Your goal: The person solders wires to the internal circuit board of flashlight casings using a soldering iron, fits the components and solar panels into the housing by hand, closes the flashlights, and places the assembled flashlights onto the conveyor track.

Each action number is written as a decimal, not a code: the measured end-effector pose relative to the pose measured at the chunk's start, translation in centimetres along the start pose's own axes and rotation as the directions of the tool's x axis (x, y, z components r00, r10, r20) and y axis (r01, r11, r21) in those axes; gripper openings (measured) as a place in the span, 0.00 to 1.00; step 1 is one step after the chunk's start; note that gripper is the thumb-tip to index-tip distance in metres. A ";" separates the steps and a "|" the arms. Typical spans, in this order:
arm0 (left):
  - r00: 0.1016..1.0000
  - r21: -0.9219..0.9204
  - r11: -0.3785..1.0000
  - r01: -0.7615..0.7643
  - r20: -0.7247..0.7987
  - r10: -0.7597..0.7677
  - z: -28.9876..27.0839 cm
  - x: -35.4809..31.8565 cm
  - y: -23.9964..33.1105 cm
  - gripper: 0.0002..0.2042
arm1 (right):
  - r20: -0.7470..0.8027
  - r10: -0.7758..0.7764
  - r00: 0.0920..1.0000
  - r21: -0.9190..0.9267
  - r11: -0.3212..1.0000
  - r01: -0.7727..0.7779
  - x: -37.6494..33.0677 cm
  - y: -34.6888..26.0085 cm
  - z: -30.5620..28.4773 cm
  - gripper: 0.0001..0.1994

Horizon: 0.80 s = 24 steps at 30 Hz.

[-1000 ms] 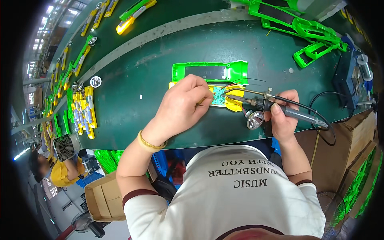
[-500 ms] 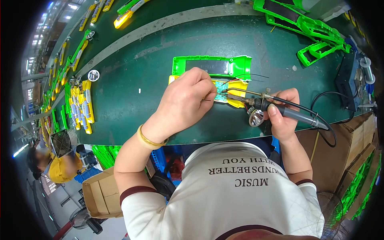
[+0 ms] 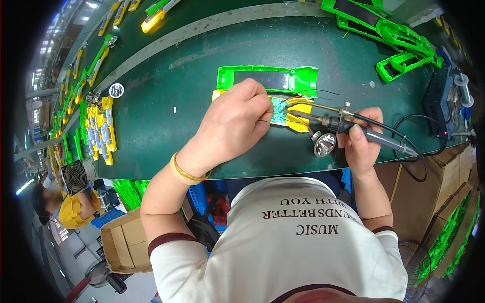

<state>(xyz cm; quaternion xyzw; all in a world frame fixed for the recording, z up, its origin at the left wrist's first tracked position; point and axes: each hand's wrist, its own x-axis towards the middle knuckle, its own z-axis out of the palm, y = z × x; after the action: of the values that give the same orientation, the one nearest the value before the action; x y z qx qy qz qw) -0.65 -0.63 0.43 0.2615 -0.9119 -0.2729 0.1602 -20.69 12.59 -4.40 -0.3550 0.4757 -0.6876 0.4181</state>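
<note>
My right hand (image 3: 359, 146) grips a soldering iron (image 3: 375, 137) with a thin metal feed tube beside its shaft. The iron's tip points left at a green circuit board (image 3: 279, 112), which lies in a yellow lamp housing (image 3: 299, 123). Over the housing's left part, my left hand (image 3: 235, 121) is closed in a pinch; a thin dark wire sticks out by its fingers, which cover part of the board. Behind the yellow part lies a green housing half (image 3: 305, 83) with a dark panel. A round silver reflector (image 3: 324, 145) sits below the iron, near the table's front edge.
Green frames (image 3: 384, 35) are piled at the far right. A dark soldering station (image 3: 438, 103) stands at the right edge. Yellow housings with battery cells (image 3: 103, 131) lie at the left, a loose reflector (image 3: 116, 90) beside them. Another person (image 3: 76, 209) sits at the far left.
The iron has shifted slightly, its tip still at the board. My right-hand fingers have moved a little on the handle. My left hand keeps its pinch with a slight upward shift.
</note>
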 end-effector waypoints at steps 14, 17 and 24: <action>0.997 -0.115 0.992 -0.054 -0.053 0.049 -0.3 -0.5 -0.3 0.11 | -0.042 -0.006 0.999 0.087 0.996 0.010 -0.2 -0.1 0.0 0.12; 0.995 0.403 0.915 0.002 -0.096 0.040 -4.2 -1.3 0.5 0.14 | -0.019 -0.027 0.999 0.086 0.996 0.028 -0.2 -0.3 -0.6 0.12; 0.953 -0.280 0.911 0.303 0.064 -0.297 -2.8 -2.9 2.0 0.08 | -0.012 -0.016 1.000 0.096 0.995 0.017 -0.1 -0.3 -0.2 0.13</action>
<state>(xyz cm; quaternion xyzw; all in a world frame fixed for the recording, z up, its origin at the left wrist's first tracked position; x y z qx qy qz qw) 2.16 1.26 3.43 0.3695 -0.8132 -0.4262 0.1435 -20.92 12.83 -4.23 -0.3347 0.4416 -0.7151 0.4263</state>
